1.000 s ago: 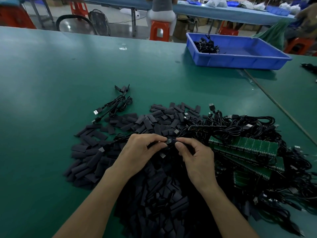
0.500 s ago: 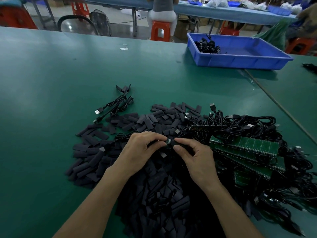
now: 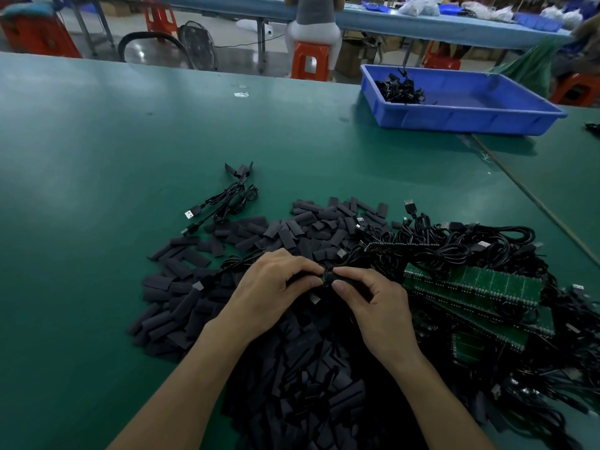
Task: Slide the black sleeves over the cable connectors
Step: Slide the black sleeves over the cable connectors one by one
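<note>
A large heap of flat black sleeves (image 3: 253,241) covers the green table in front of me. To its right lies a tangle of black cables (image 3: 454,245) with green circuit boards (image 3: 480,284) on their ends. Above the heap, my left hand (image 3: 272,297) and my right hand (image 3: 376,306) meet fingertip to fingertip. Between them they pinch a small black sleeve with a cable connector (image 3: 328,277), mostly hidden by the fingers. Which hand holds the sleeve and which the connector I cannot tell.
A small bundle of cables (image 3: 227,203) lies apart, at the far left of the heap. A blue tray (image 3: 461,115) holding a few black cables stands at the back right. A seam in the table runs down the right side. People sit at a bench behind.
Both hands stay pinched together on the same piece above the heap. The fingertips have shifted only slightly.
</note>
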Demonstrator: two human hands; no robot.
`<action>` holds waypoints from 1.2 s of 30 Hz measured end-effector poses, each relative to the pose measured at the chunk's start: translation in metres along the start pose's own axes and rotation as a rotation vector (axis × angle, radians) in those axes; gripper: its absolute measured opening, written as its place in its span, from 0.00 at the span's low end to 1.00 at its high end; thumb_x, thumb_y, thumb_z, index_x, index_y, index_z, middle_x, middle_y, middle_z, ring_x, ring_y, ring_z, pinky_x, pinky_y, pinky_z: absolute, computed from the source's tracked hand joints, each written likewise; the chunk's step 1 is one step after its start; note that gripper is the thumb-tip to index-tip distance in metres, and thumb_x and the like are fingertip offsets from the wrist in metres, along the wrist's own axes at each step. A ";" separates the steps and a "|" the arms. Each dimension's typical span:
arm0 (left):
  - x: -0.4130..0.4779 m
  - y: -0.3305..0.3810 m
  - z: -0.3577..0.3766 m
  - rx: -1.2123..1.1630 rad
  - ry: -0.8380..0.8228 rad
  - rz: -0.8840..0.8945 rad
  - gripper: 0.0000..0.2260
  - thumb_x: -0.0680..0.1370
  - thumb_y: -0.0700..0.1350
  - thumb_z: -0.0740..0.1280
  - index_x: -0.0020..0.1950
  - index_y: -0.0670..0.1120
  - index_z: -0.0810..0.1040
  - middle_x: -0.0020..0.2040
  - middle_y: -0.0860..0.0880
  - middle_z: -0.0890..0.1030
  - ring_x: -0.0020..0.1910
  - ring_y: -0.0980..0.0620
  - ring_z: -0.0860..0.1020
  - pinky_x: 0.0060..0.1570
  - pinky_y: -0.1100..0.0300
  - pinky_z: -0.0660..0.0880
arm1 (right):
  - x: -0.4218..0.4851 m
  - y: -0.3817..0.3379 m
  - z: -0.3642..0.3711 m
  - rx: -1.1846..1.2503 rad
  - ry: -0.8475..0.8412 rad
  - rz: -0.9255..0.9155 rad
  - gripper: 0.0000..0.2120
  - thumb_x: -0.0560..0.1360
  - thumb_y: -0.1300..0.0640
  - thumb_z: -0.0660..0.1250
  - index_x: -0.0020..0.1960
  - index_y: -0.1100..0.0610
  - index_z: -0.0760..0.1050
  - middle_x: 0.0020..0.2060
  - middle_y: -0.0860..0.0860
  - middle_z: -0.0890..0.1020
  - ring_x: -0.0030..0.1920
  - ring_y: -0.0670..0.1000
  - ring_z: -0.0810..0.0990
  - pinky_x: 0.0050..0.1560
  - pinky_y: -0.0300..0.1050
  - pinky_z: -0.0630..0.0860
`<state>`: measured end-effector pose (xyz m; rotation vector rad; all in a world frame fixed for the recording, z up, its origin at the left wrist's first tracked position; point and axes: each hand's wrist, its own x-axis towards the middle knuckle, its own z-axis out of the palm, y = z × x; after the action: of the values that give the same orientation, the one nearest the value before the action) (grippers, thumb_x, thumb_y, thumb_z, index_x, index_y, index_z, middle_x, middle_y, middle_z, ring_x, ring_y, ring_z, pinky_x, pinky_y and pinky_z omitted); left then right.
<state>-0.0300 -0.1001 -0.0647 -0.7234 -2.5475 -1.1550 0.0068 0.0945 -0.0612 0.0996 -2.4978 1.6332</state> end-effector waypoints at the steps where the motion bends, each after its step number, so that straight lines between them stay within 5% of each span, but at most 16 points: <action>1: 0.000 0.000 0.000 0.062 0.030 0.029 0.08 0.77 0.51 0.71 0.55 0.52 0.84 0.45 0.59 0.81 0.47 0.60 0.76 0.56 0.61 0.70 | 0.000 0.000 -0.001 0.002 -0.001 -0.006 0.09 0.76 0.54 0.72 0.55 0.45 0.82 0.50 0.39 0.83 0.54 0.35 0.79 0.53 0.26 0.71; 6: 0.000 0.002 -0.001 0.204 0.145 0.038 0.13 0.75 0.61 0.67 0.51 0.55 0.84 0.42 0.61 0.84 0.49 0.62 0.76 0.71 0.54 0.57 | 0.002 -0.001 -0.002 0.035 -0.048 0.012 0.08 0.76 0.55 0.72 0.54 0.45 0.82 0.50 0.40 0.83 0.54 0.35 0.79 0.53 0.26 0.72; 13: 0.001 -0.001 0.000 0.217 0.113 -0.090 0.20 0.71 0.69 0.64 0.45 0.56 0.84 0.41 0.60 0.82 0.48 0.56 0.76 0.58 0.59 0.61 | 0.001 -0.002 -0.001 0.043 -0.023 0.006 0.08 0.76 0.55 0.72 0.52 0.43 0.82 0.48 0.38 0.84 0.53 0.35 0.80 0.53 0.27 0.73; 27: 0.001 0.002 -0.002 0.147 0.037 -0.006 0.07 0.76 0.54 0.72 0.50 0.52 0.85 0.43 0.59 0.83 0.47 0.56 0.76 0.57 0.60 0.62 | -0.001 0.000 0.000 0.027 0.006 -0.029 0.08 0.76 0.55 0.73 0.53 0.44 0.83 0.47 0.34 0.83 0.53 0.33 0.80 0.53 0.25 0.71; 36: 0.001 0.003 -0.003 0.096 0.062 -0.083 0.09 0.74 0.58 0.68 0.46 0.55 0.84 0.40 0.62 0.81 0.46 0.59 0.75 0.60 0.61 0.63 | 0.000 0.001 0.000 0.039 0.033 -0.027 0.07 0.76 0.54 0.73 0.53 0.46 0.84 0.47 0.37 0.85 0.51 0.40 0.83 0.53 0.35 0.78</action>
<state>-0.0295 -0.1003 -0.0608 -0.5555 -2.5831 -1.0547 0.0069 0.0954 -0.0624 0.1105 -2.4300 1.6602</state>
